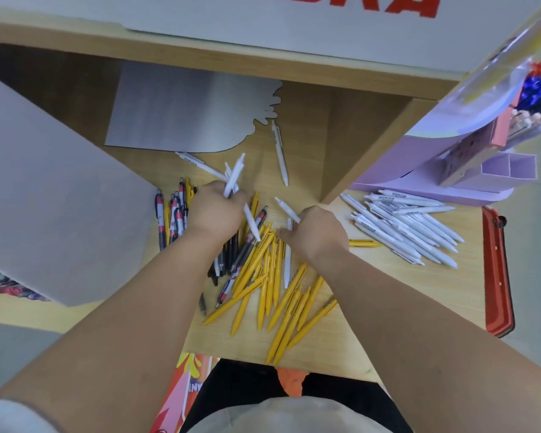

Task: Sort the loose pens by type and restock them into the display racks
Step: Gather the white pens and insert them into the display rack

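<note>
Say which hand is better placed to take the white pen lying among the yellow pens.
Right. The right hand sits beside that pen and holds only one white pen; the left hand grips a bundle of white pens.

— What furniture is there?
— A pale wood table (419, 285), with a wood recess (341, 126) at its back.
— And above?
— A white sign (294, 26) with red letters, cut off by the frame.
— Anything else?
— A grey board (44, 198) on the left, a grey sheet (185, 110) in the recess, and grey floor (13, 345). The light is even.
</note>
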Motion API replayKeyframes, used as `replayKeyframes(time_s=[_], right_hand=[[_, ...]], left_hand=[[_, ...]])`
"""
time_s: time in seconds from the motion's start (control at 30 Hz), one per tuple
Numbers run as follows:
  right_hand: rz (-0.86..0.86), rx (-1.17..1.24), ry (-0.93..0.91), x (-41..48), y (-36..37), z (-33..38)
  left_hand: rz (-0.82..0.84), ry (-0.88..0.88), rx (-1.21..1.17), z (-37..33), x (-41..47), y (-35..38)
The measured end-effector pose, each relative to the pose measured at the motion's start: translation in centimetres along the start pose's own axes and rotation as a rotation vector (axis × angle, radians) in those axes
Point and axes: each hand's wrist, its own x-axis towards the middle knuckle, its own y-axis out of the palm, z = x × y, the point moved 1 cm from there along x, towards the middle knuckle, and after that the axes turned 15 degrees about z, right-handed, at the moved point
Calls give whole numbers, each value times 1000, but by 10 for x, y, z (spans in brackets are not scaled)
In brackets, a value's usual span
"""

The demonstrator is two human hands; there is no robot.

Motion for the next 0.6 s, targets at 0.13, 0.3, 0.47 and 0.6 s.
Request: replayKeyframes(time_s=[0.13,0.3,0.47,0.6], right_hand=[[45,37,-27,0,3,7],[-118,99,-125,-2,-3,22],[-253,102,-134,27,-30,53],[-215,128,-66,55,-41,63]], left_hand=[[9,-34,-291,8,-11,-18],[-79,-37,-418,11,-8,-32],[-250,-137,-527,17,22,-43],[-248,-283,-422,13,59,-46]])
